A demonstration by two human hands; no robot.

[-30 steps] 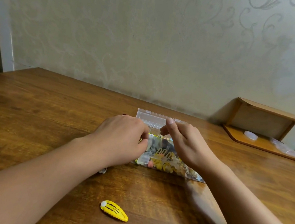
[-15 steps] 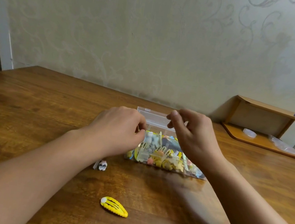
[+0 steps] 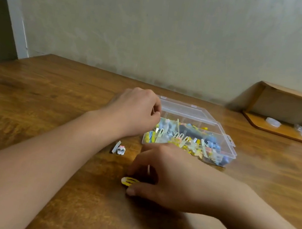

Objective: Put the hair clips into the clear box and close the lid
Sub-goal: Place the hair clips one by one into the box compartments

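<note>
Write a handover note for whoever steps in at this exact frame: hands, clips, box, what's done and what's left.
Left hand: fingers curled at the box's left edge; whether it holds anything is hidden.
Right hand: pinching the yellow clip on the table.
Box: lid open, lying back; many clips already inside.
Small white clip: loose on the table, left of the box.
Left: box both loose clips, then close the lid.

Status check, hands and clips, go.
Left hand at box edge. Right hand pinching yellow clip. White clip on table. Lid open.
</note>
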